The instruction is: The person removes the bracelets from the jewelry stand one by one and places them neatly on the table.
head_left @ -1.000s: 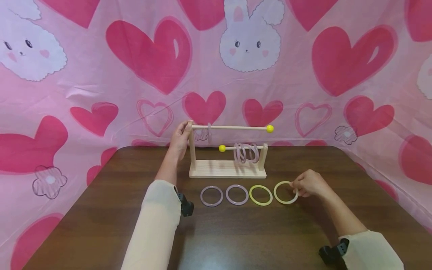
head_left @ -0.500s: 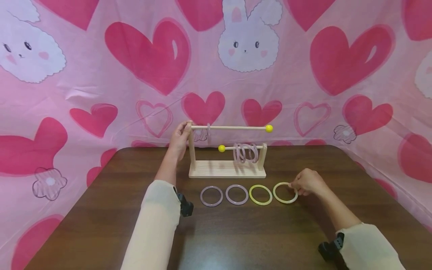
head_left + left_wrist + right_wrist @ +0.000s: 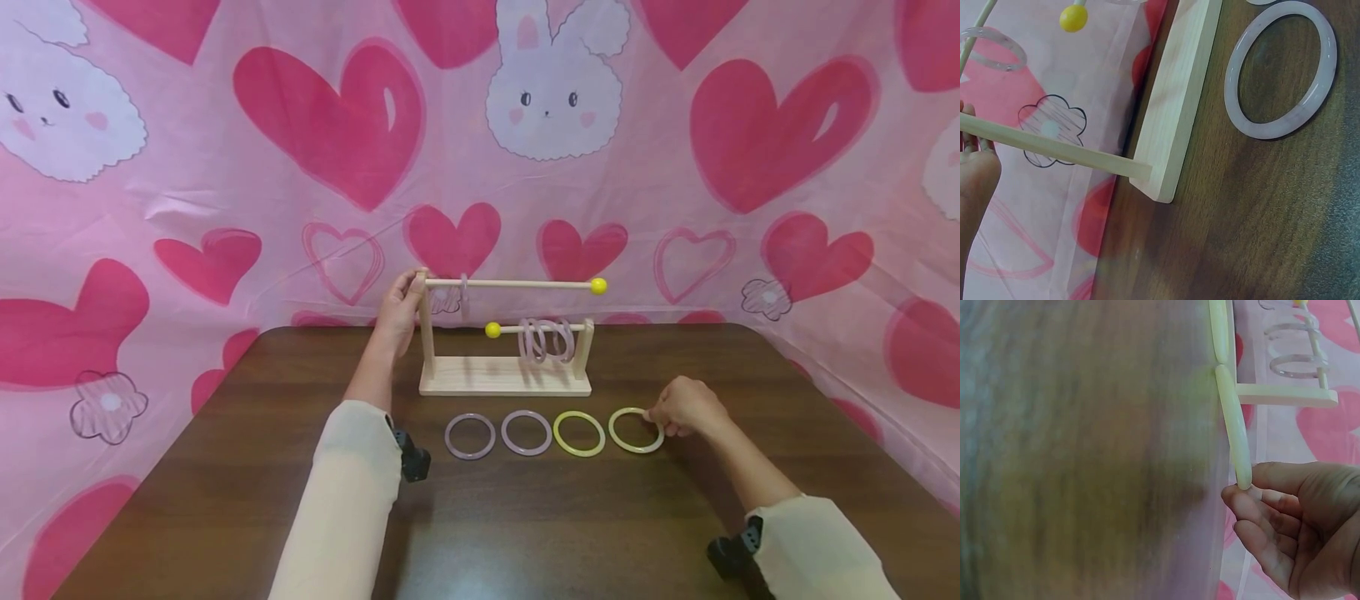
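Note:
My left hand (image 3: 400, 312) grips the top of the tall left post (image 3: 427, 333) of a wooden bangle stand (image 3: 504, 385). At the right, my right hand (image 3: 690, 407) pinches the right edge of a pale yellow bangle (image 3: 617, 440) between thumb and fingers. Seen edge-on in the right wrist view, this pale yellow bangle (image 3: 1235, 431) slants, its pinched end at the fingertips. Left of it on the table lie a brighter yellow bangle (image 3: 579, 454) and two lilac bangles (image 3: 470, 457) (image 3: 527, 452), in one row.
One lilac bangle (image 3: 464, 292) hangs on the stand's upper rod (image 3: 525, 284), which ends in a yellow ball (image 3: 598, 286). Several more lilac bangles (image 3: 534, 342) hang on the lower rod, with its yellow ball (image 3: 492, 330) pointing left. Behind the brown table (image 3: 540, 525) hangs a pink heart-patterned cloth (image 3: 450, 167).
The pale yellow bangle and the right hand's fingers have shifted only very slightly, the hold unchanged. My left hand and the stand have stayed in place.

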Tool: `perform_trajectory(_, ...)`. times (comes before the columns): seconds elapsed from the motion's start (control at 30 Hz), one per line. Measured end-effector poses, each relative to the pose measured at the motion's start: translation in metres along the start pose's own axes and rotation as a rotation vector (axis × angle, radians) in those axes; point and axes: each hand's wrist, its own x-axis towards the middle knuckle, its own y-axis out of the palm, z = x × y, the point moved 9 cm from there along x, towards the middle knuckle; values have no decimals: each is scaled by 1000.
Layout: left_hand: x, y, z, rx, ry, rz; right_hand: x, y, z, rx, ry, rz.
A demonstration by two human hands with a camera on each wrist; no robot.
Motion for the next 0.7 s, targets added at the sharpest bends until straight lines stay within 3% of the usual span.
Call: perform_trajectory(0.7, 0, 0, 0, -5, 11, -3, -4, -1, 1, 3, -8, 9)
